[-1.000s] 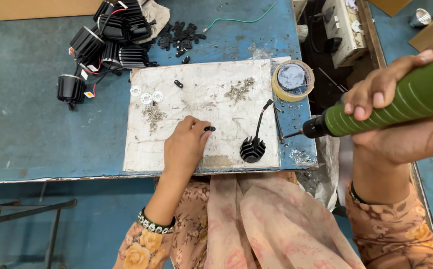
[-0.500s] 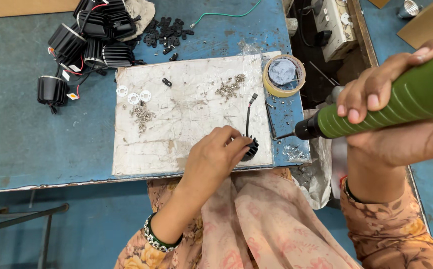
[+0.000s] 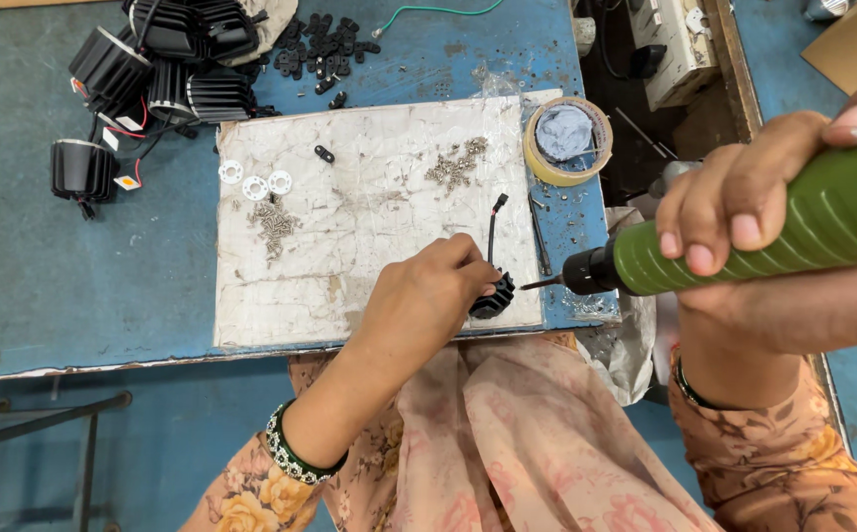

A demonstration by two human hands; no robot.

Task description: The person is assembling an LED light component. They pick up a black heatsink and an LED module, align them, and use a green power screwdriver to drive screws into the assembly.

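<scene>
My left hand [image 3: 426, 296] grips a small black finned heat sink [image 3: 494, 296] at the near edge of a worn white board [image 3: 369, 227]; a black wire [image 3: 492, 225] rises from the part. My right hand [image 3: 744, 212] holds a green electric screwdriver [image 3: 773, 236] level. Its bit tip [image 3: 537, 284] points left and sits just to the right of the heat sink. Small piles of screws [image 3: 273, 222] [image 3: 456, 166] lie on the board, with three white rings [image 3: 254, 182] and a small black clip [image 3: 324, 154].
Several black finned housings [image 3: 157, 69] with wires are heaped at the far left of the blue table [image 3: 64, 286], beside loose black clips [image 3: 325, 41]. A roll of tape [image 3: 566, 138] lies right of the board. A grey box [image 3: 670, 44] stands in the gap at the far right.
My left hand left the board's middle, slid right and closed on the black heat sink. The screwdriver stayed raised at the right, its tip now close to the part.
</scene>
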